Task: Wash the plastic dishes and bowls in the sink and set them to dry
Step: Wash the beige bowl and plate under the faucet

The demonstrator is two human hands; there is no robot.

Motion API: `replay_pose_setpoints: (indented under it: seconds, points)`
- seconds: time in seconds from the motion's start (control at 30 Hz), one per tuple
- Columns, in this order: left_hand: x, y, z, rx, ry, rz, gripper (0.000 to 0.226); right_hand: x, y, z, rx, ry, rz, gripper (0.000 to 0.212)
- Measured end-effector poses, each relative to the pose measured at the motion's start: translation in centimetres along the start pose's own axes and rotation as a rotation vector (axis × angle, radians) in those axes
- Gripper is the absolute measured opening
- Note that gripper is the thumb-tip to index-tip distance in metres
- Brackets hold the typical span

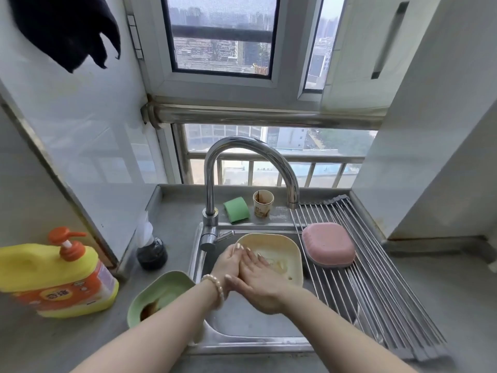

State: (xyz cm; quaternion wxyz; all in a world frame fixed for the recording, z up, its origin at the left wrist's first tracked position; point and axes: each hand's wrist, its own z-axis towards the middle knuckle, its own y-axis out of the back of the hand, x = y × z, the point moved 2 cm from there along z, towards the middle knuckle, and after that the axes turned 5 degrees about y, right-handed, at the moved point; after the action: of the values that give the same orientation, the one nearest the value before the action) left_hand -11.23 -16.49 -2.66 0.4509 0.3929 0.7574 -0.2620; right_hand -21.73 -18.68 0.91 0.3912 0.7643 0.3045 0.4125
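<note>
Three plastic pieces in view. Pink bowl (328,244) lies upside down on the roll-up drying rack (376,292) to the right of the sink (242,324); I judge that one washed. Cream bowl (271,258) sits upright in the far part of the sink, food scraps on its floor. Green dish (158,294) waits on the table (80,340) at the sink's left edge, brown residue pooled in its near corner.

Both grips hold nothing. Left hand (228,265) and right hand (258,281) are pressed together over the sink, fingers straight, right palm laid across the left, fingertips reaching over the cream bowl's near rim. It looks like rubbing the hands together, wet or soapy; I cannot tell which. No water visible from the faucet (250,157); its spout ends right of the cream bowl, above the rack's far edge.

Step, as I judge it: between pieces, one of three finished. Next move calls for taking up the cream bowl, swinging the spout over it, starting the water by the lever near my left hand, perhaps fetching the green sponge (236,211) from the far ledge.

Table is grey steel. Detergent pump bottle (56,275) at near left, paper cup (263,203) beside the sponge. Window behind, city far below; dark cloth (67,30) hangs upper left.
</note>
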Motion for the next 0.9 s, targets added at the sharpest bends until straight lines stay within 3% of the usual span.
replay_pose_setpoints:
  seconds: [0.1,0.17,0.23,0.27,0.33,0.43,0.5,0.6,0.67,0.77,0.83,0.9]
  points:
    - [-0.6,1.6,0.2,-0.09,-0.027,0.046,0.022,0.4,-0.2,-1.9,0.18,0.126,0.076,0.074]
    - [-0.3,2.1,0.3,-0.106,-0.016,0.046,0.021,-1.5,0.4,-2.7,0.21,0.027,-0.052,0.094]
    - [0.3,1.2,0.0,-0.081,0.009,0.019,0.024,-3.6,1.6,-1.9,0.139,-0.157,-0.229,0.115]
    - [0.3,0.4,-0.3,-0.067,0.023,0.005,0.025,-3.8,2.0,-1.4,0.106,-0.216,-0.242,0.114]
    - [0.2,-0.5,-0.4,-0.051,0.039,-0.064,0.025,-2.2,1.7,-0.8,0.087,-0.139,-0.133,0.092]
    - [-0.5,0.4,0.3,-0.102,-0.008,-0.076,0.021,0.6,1.2,-2.7,0.196,0.077,0.09,0.067]
    - [-0.3,1.1,0.6,-0.104,-0.011,-0.075,0.024,-1.0,1.7,-3.3,0.211,-0.015,-0.04,0.068]
    - [-0.1,0.0,0.3,-0.08,-0.003,-0.046,0.023,-3.6,3.2,-1.4,0.134,-0.241,-0.253,0.084]
    - [-0.3,-1.0,-0.1,-0.023,0.005,-0.111,0.024,-3.0,2.7,-0.3,0.075,-0.209,-0.143,0.087]
    - [-0.8,-0.2,0.2,-0.063,-0.016,-0.178,0.015,-0.6,1.4,-1.5,0.19,0.035,0.088,0.065]
    - [-0.8,0.6,0.1,-0.071,-0.012,-0.205,0.011,-1.5,1.5,-2.6,0.23,-0.008,0.01,0.059]
    - [-0.4,0.3,0.0,-0.058,0.015,-0.207,0.017,-3.3,2.6,-1.5,0.161,-0.148,-0.205,0.068]
